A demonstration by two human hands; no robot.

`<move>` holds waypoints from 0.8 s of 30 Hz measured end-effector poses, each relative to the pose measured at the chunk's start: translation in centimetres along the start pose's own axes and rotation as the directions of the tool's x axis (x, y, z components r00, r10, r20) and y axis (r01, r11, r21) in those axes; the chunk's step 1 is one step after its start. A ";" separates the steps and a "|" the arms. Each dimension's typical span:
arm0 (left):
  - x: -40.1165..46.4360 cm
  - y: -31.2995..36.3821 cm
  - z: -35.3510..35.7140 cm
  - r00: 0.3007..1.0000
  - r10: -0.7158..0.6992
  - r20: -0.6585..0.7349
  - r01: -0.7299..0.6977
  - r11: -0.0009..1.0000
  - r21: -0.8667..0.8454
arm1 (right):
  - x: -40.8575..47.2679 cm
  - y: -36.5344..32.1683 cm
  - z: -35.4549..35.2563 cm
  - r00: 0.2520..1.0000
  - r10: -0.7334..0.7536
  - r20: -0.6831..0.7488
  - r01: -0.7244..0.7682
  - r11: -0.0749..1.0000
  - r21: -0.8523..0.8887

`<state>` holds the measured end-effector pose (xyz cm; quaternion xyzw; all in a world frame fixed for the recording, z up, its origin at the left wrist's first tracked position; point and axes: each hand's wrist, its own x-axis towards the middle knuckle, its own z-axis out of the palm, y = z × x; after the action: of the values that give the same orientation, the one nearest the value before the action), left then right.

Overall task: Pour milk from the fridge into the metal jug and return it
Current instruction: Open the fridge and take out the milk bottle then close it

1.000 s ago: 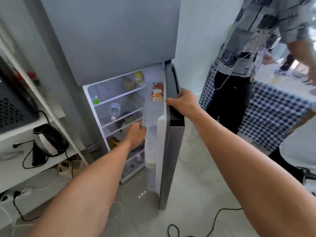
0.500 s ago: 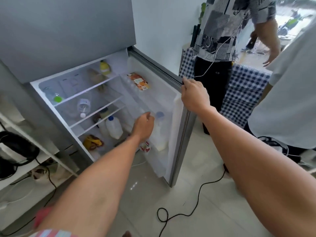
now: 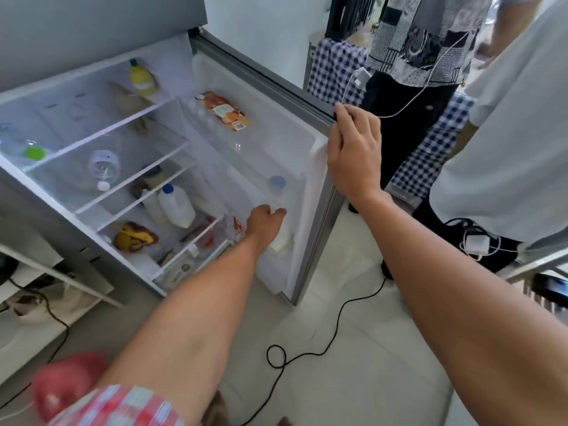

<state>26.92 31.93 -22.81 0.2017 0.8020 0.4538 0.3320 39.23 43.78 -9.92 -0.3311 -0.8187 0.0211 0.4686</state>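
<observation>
Milk bottle (image 3: 278, 207), white with a pale blue cap, is standing in the lower bin of the fridge door (image 3: 276, 124), partly hidden behind the bin's translucent front. The left hand (image 3: 265, 219) is curling around the bottle's upper part, fingers closing on it. The right hand (image 3: 353, 149) is gripping the outer edge of the door, holding it wide open. An orange packet (image 3: 226, 113) is lying in the door's upper shelf. Inside the fridge (image 3: 92, 155), a yellow bottle (image 3: 142, 78) is standing on the far top shelf, with a green-lidded container (image 3: 30, 152) at its left end. A clear water bottle (image 3: 104, 170) is lying on its side on the shelf below. Lower down, a second white jug (image 3: 176, 206) with a blue cap is sitting beside a smaller white bottle, and a yellow and red bag (image 3: 135, 236) is resting to their left. A black cable (image 3: 322, 339) is snaking across the pale floor near the door.
</observation>
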 end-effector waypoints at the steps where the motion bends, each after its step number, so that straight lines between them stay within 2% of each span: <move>1: 0.4 -0.1 0.2 1.000 -0.031 0.003 0.031 0.999 -0.029 | -0.1 0.0 0.3 1.000 -0.003 -0.031 0.003 1.000 -0.004; 6: 1.2 -0.9 0.8 0.983 -0.183 0.020 0.183 0.960 -0.214 | -0.4 -0.2 0.9 0.995 -0.014 -0.100 0.012 1.000 -0.019; 11: 0.7 -2.4 0.6 0.944 -0.328 0.036 0.295 0.793 -0.533 | -0.5 -0.3 1.1 0.996 0.002 -0.093 -0.003 1.000 -0.015; 17: -1.0 -3.0 -1.8 0.964 -0.264 0.030 0.218 0.724 -0.655 | -0.2 -0.5 0.3 0.998 0.049 -0.035 -0.049 0.999 -0.005; 19: -1.8 -2.6 -3.0 0.970 -0.242 0.032 0.203 0.728 -0.654 | 0.0 -0.4 -0.1 0.998 0.055 0.010 -0.055 0.998 -0.016; 24: -4.1 -0.4 -6.9 0.982 -0.176 -0.071 0.088 0.754 -0.651 | 0.7 -0.6 -1.3 0.983 0.092 0.158 -0.084 0.995 -0.053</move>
<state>24.84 25.06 -19.14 -0.0114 0.6287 0.6891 0.3603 39.73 43.32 -8.48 -0.3749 -0.8385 0.0494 0.3923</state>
